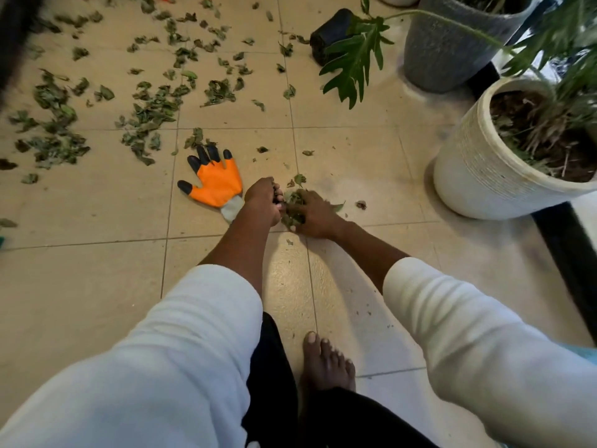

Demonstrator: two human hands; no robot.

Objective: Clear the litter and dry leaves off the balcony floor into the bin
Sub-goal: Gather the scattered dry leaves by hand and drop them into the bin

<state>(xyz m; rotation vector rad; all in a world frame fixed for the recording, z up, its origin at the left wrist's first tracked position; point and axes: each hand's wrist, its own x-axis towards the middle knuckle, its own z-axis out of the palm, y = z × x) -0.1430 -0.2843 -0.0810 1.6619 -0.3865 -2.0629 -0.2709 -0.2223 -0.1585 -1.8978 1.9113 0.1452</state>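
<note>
Beside the white pot [478, 176] holding soil and dry stalks, we are crouching, both hands, left [263, 202] and right [311, 218], clenching a clump of dry leaves [293, 208] on the floor [97, 279].

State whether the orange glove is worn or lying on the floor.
Lying on the floor. The glove is flat on the tiles, fingers spread, beside the bare left hand.

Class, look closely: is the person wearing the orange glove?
No: the orange glove lies flat on the tiles beside the bare left hand.
</note>
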